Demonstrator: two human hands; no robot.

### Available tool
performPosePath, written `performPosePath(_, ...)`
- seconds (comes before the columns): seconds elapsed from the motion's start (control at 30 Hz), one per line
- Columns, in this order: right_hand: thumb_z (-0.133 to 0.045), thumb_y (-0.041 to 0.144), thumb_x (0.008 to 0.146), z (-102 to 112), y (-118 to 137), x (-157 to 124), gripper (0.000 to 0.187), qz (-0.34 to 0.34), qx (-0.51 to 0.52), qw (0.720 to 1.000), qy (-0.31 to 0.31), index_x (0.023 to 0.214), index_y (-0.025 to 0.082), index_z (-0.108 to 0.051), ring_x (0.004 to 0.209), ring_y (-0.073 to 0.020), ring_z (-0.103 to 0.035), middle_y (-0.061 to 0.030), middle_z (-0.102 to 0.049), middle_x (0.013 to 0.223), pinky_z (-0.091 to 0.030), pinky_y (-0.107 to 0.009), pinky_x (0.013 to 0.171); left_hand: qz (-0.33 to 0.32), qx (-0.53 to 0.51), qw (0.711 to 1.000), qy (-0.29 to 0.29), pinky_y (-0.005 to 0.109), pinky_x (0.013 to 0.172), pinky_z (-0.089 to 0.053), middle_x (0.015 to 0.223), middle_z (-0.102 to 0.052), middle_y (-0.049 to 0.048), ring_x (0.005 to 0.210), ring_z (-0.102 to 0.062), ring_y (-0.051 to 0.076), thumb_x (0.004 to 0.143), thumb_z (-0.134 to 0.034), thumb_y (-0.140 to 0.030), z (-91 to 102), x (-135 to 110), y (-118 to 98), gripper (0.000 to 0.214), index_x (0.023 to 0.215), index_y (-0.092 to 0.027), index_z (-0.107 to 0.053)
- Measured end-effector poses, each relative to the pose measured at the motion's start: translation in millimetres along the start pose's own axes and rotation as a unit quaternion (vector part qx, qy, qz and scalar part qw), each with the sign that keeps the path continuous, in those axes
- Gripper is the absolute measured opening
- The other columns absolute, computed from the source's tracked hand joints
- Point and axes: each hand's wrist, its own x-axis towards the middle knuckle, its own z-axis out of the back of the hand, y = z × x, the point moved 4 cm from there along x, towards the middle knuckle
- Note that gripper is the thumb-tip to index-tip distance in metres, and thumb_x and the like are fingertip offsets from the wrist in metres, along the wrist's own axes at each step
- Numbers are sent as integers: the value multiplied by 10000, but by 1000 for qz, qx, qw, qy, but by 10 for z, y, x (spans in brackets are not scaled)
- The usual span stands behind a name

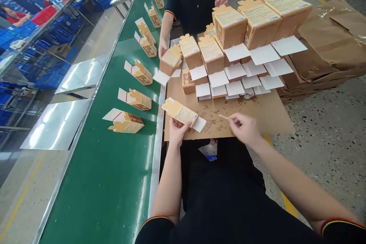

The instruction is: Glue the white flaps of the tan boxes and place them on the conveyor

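A tan printed carton [183, 113] lies tilted in my left hand [178, 129], whose fingers wrap its near side. Its white flap [199, 124] sticks out at the right end, and notched tabs show at the left end. To the right, my right hand [243, 126] pinches a small thin tan strip [223, 116], apart from the carton; what the strip is made of I cannot tell. Both hands are over the near edge of a brown cardboard sheet [274, 116], which carries scattered dark flecks.
Stacked cartons [211, 51] with white flaps stand behind my hands. Several open cartons [139, 99] stand along the green conveyor [94, 187] at left. Opposite, a co-worker's hand [162, 49] touches a blurred carton [170, 60]. Flattened brown cardboard [331, 49] is piled at right.
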Motion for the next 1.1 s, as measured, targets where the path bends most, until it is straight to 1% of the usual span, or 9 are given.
performPosePath(0.07,-593,246,1072,-420,175,-166,209,38,25,999,19,943,231,-757,623,-171,-624,-29,-717,743,-484,-297,610,6,9,1000,1,560,1204,-609,1386,-786,172,1310,-798,361,555,-1135,-545,11,-8,4,942,1307,-259,-645)
performPosePath(0.13,-572,193,1072,-736,268,-223,220,65,6,998,21,935,231,-739,648,-179,-622,-27,-706,737,-485,-303,657,2,22,1000,6,556,1199,-613,1387,-785,168,1333,-788,367,552,-1137,-540,20,-21,2,981,1347,-267,-632)
performPosePath(0.2,-556,156,1068,-925,282,-210,237,84,-29,996,22,906,229,-712,682,-196,-622,-38,-698,743,-481,-316,698,-7,30,1000,9,549,1190,-620,1374,-788,157,1341,-784,363,554,-1137,-541,22,-37,7,999,1365,-273,-619)
performPosePath(0.3,-550,114,1054,-1025,238,-178,257,97,-51,993,30,858,231,-670,688,-206,-598,-51,-685,747,-459,-329,710,-25,36,999,-1,538,1168,-636,1376,-787,149,1333,-785,354,561,-1130,-566,10,-66,32,1006,1372,-283,-607)
performPosePath(0.5,-566,125,1072,-930,288,-303,280,123,-21,991,48,830,234,-655,663,-185,-582,-22,-645,715,-448,-310,709,-53,56,997,-5,516,1172,-630,1449,-728,153,1391,-747,345,602,-1110,-585,-98,-169,44,1053,1447,-299,-550)
performPosePath(0.63,-598,188,1093,-659,256,-411,222,69,38,997,-2,934,242,-743,637,-173,-592,-9,-655,715,-482,-299,690,-88,105,991,-9,537,1222,-590,1454,-714,150,1412,-726,356,636,-1103,-465,-220,-299,53,987,1430,-280,-548)
performPosePath(0.83,-619,288,1093,-332,144,-629,242,-7,66,997,-37,917,247,-780,575,-160,-575,-12,-663,691,-507,-296,616,-99,204,974,-23,546,1190,-583,1371,-756,162,1350,-739,389,722,-1020,-301,-318,-453,118,728,1360,-243,-676)
performPosePath(0.93,-620,338,1101,-322,154,-720,265,-24,73,997,-26,907,246,-776,582,-164,-588,-22,-683,700,-528,-295,606,-104,216,970,-36,529,1158,-594,1332,-769,148,1308,-754,384,711,-1009,-256,-350,-462,90,704,1342,-245,-696)
performPosePath(1.1,-644,366,1099,-429,224,-762,277,-6,100,995,0,889,249,-782,582,-162,-607,-17,-689,693,-542,-285,601,-110,200,973,-42,524,1164,-598,1328,-776,144,1314,-757,380,678,-1018,-212,-475,-428,108,729,1331,-251,-698)
